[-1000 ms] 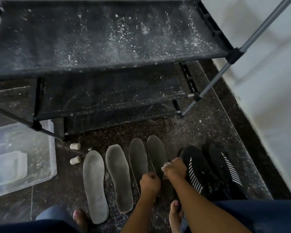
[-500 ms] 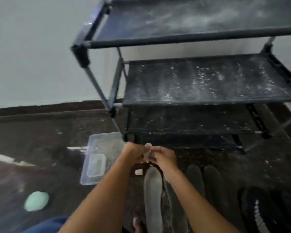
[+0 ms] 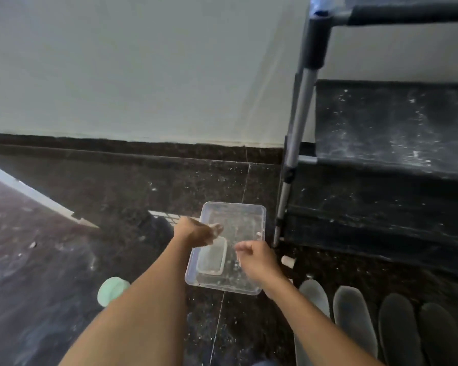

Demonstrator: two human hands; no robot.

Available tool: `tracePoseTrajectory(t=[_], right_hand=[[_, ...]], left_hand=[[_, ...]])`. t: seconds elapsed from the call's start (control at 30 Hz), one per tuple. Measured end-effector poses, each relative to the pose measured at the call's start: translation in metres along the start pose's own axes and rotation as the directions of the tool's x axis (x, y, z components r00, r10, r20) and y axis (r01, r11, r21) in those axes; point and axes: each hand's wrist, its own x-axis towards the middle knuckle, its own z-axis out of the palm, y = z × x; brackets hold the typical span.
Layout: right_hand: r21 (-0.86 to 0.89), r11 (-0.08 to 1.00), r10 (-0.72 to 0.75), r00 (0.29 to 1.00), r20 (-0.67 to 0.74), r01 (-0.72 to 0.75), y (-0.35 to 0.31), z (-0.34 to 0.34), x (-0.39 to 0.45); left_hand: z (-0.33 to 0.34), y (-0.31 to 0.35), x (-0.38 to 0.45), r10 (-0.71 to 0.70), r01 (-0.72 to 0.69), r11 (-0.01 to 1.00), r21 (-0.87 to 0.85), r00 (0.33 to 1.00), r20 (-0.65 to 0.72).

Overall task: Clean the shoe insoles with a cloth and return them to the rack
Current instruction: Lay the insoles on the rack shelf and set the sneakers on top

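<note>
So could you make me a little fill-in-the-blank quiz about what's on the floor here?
1. Both hands, left and right, hover over a clear plastic ____.
2. Inside the tray sits a smaller clear ____.
3. The number of insoles lying in a row on the floor is ____.
4. The green cloth lies on the floor beside the ____ forearm.

Missing words: tray; container; four; left

Dark speckled floor (image 3: 122, 196) is carrying a clear plastic tub (image 3: 259, 215), a smaller clear box (image 3: 212, 256) sitting inside it; a pale green cloth (image 3: 111, 289) is lying to its left. Four insoles (image 3: 354, 315) are lying side by side near the rack (image 3: 299, 107); a small white cylinder (image 3: 288, 261) is resting just beside the rack's leg.
</note>
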Motion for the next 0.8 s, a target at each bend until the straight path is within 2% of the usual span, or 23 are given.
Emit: tracePoseTrajectory(t=[0.07,0.2,0.43,0.5,0.57,0.63,0.73,0.8], right_hand=[[-0.028,1.0,0.014,1.0,0.019,-0.013,0.013,0.007,0.006],[-0.106,0.994,0.015,0.998,0.061,-0.009,0.045,0.016,0.013],[-0.177,0.984,0.036,0.995,0.091,-0.02,0.088,0.002,0.012],[-0.167,0.985,0.048,0.996,0.078,-0.034,0.093,-0.005,0.011],[-0.159,0.987,0.043,0.997,0.059,-0.033,0.094,-0.014,0.009],[-0.128,0.991,0.035,0.999,0.03,-0.031,0.089,-0.027,0.006],[-0.087,0.996,0.031,0.998,-0.052,-0.035,0.078,-0.054,-0.001],[-0.029,0.999,0.039,0.994,-0.104,-0.042,0.072,-0.077,-0.01]], left_hand=[[0.013,-0.03,0.025,-0.033,0.032,0.999,0.017,0.999,0.008],[0.042,-0.07,0.052,0.019,-0.018,0.995,0.1,1.0,-0.009],[0.072,-0.081,0.062,-0.004,-0.003,0.985,0.173,0.999,0.038],[0.074,-0.077,0.061,-0.008,-0.008,0.966,0.259,0.998,0.058],[0.069,-0.065,0.055,0.012,-0.028,0.877,0.48,0.999,0.036],[0.061,-0.046,0.044,0.1,-0.098,0.738,0.668,0.994,0.035],[0.047,0.004,0.025,0.177,-0.201,0.592,0.781,0.977,0.117],[0.042,0.048,0.008,0.143,-0.266,0.568,0.778,0.964,0.225]])
